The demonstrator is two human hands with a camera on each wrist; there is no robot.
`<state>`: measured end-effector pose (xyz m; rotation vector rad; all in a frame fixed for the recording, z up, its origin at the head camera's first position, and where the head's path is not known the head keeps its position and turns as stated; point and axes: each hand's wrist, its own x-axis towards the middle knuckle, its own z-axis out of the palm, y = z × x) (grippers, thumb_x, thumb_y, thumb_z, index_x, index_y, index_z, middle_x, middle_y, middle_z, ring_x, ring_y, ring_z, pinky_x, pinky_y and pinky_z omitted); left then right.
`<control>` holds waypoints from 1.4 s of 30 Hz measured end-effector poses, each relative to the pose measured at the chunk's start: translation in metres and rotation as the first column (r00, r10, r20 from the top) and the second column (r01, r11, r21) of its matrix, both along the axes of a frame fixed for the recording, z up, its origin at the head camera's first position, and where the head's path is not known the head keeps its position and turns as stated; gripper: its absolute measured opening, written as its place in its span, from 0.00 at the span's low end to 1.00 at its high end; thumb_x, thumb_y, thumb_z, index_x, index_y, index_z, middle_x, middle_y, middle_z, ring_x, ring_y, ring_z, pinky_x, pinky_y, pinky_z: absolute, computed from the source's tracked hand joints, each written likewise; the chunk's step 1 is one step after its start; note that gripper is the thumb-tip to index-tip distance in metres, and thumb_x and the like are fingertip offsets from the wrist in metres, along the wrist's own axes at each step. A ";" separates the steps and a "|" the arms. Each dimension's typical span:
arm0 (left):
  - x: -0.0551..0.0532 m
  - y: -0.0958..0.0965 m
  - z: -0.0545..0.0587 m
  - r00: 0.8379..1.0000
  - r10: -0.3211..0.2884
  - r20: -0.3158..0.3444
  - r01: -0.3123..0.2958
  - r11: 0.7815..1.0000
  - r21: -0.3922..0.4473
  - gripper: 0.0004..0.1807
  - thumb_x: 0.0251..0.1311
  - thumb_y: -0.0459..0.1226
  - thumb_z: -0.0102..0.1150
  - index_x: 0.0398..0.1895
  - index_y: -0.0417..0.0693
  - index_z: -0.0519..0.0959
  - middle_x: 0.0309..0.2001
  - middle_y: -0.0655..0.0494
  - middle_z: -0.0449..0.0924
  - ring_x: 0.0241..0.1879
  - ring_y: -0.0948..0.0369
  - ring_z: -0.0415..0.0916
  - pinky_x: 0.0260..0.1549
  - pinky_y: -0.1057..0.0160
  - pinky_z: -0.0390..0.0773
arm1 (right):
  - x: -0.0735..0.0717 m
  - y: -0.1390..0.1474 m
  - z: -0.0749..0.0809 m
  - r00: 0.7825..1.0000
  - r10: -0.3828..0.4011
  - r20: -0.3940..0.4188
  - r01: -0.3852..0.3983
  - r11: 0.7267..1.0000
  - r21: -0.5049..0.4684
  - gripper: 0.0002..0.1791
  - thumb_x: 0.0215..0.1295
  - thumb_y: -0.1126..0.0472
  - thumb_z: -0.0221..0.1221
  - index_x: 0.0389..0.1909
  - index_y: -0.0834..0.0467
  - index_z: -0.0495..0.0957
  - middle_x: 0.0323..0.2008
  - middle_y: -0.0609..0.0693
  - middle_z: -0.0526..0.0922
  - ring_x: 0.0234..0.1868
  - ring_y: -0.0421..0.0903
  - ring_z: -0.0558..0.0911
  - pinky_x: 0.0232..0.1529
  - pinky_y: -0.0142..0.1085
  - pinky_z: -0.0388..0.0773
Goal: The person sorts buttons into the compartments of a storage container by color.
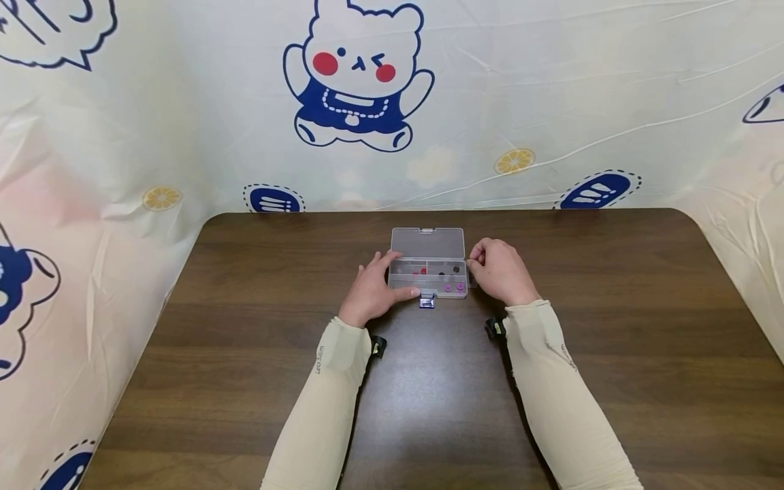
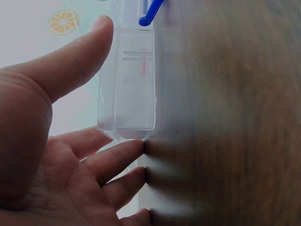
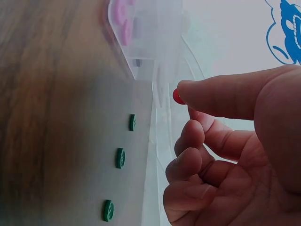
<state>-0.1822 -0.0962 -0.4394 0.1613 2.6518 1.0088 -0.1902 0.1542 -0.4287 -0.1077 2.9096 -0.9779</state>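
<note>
A clear plastic compartment box [image 1: 413, 280] lies on the table with its lid [image 1: 427, 243] folded back. My left hand [image 1: 372, 291] spans the box's left end, fingers fairly straight, thumb by the front edge and index finger by the back corner. Beside the right end, my right hand [image 1: 501, 271] pinches a small red button [image 3: 178, 97] between thumb and index finger. Red buttons [image 1: 423, 271] occupy a back-left compartment, dark ones [image 1: 456, 269] the back right, purple ones [image 1: 460, 287] the front right. A blue latch [image 1: 427, 301] hangs at the front.
On the brown wooden table [image 1: 429, 408], several green buttons [image 3: 121, 158] stand out in the right wrist view, near the box's right end. A printed cloth [image 1: 245, 102] hangs behind the table's far edge and down its sides.
</note>
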 end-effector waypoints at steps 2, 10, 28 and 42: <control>0.000 0.000 0.000 1.000 0.001 0.000 -0.001 1.000 -0.001 0.44 0.56 0.51 0.73 0.75 0.58 0.65 0.78 0.47 0.53 0.78 0.41 0.42 0.75 0.41 0.45 | 0.000 -0.001 0.000 1.000 0.003 -0.010 -0.003 1.000 0.001 0.06 0.70 0.62 0.59 0.37 0.62 0.77 0.31 0.56 0.77 0.34 0.53 0.75 0.37 0.43 0.72; 0.000 0.000 0.000 1.000 -0.007 -0.011 0.007 1.000 -0.009 0.44 0.56 0.51 0.73 0.75 0.57 0.65 0.78 0.48 0.55 0.78 0.44 0.43 0.75 0.41 0.43 | 0.000 -0.006 0.002 1.000 0.008 -0.022 -0.008 1.000 -0.004 0.06 0.70 0.62 0.59 0.36 0.62 0.78 0.31 0.56 0.76 0.34 0.53 0.74 0.36 0.42 0.72; 0.000 0.000 0.001 1.000 0.001 -0.024 -0.001 1.000 -0.003 0.44 0.55 0.51 0.74 0.74 0.55 0.66 0.77 0.46 0.56 0.78 0.46 0.45 0.75 0.43 0.44 | 0.002 -0.027 0.004 0.998 0.057 -0.041 -0.056 0.998 0.012 0.04 0.67 0.63 0.60 0.34 0.60 0.78 0.31 0.54 0.77 0.35 0.52 0.75 0.39 0.44 0.73; 0.000 0.000 0.001 1.000 -0.006 -0.028 0.006 1.000 -0.002 0.43 0.55 0.51 0.74 0.73 0.55 0.67 0.77 0.48 0.58 0.78 0.48 0.45 0.76 0.44 0.42 | 0.001 -0.045 0.006 0.996 0.082 -0.036 -0.082 0.997 -0.003 0.04 0.67 0.63 0.61 0.33 0.59 0.78 0.31 0.53 0.76 0.35 0.51 0.75 0.38 0.42 0.73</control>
